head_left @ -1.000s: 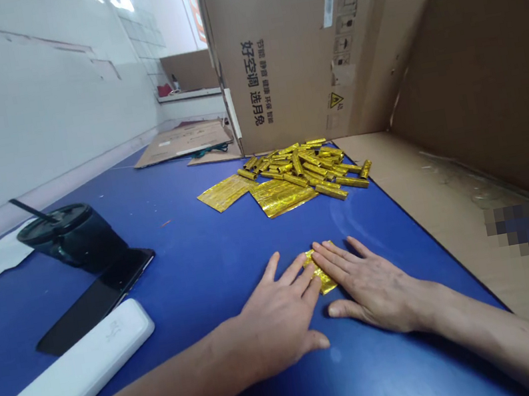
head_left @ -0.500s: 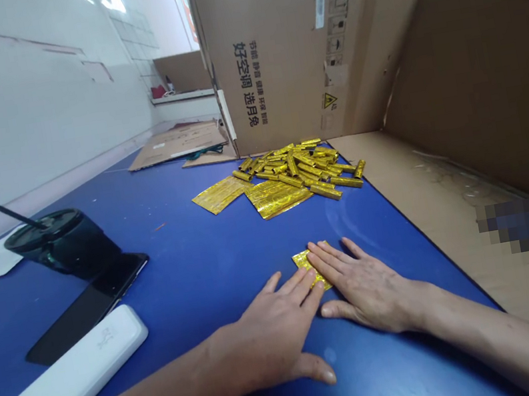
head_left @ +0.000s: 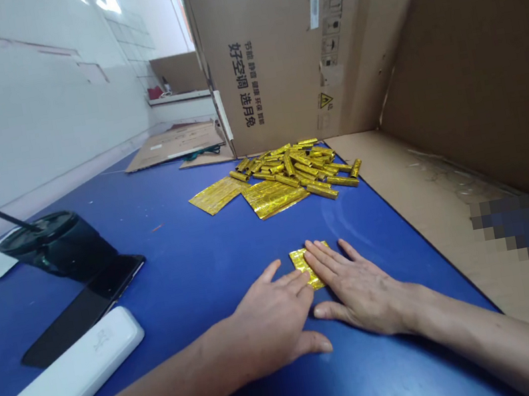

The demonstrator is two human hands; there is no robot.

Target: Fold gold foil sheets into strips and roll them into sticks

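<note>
A small sheet of shiny gold foil paper (head_left: 299, 260) lies on the blue table (head_left: 189, 264) in front of me. My right hand (head_left: 360, 283) rests flat over its right part, fingers stretched out, hiding much of it. At the sheet's lower left edge, the fingertips of my left hand (head_left: 278, 314) touch it; its thumb and index finger are spread apart. Farther off lie a flat gold sheet (head_left: 216, 196) and a stack of gold sheets (head_left: 272, 198). Beside them sits a pile of rolled gold foil tubes (head_left: 305, 167).
On the left stand a dark tumbler with a straw (head_left: 59, 246), a black phone (head_left: 80, 310) and a long white case (head_left: 63, 387). A large cardboard box (head_left: 281, 53) rises behind the pile. More cardboard (head_left: 430, 217) borders the right side, and flat cardboard (head_left: 174, 144) lies at the back.
My left hand has drawn back slightly to the left, and its fingers now bend a little more. My right hand stays on the foil sheet. The whole view has shifted slightly.
</note>
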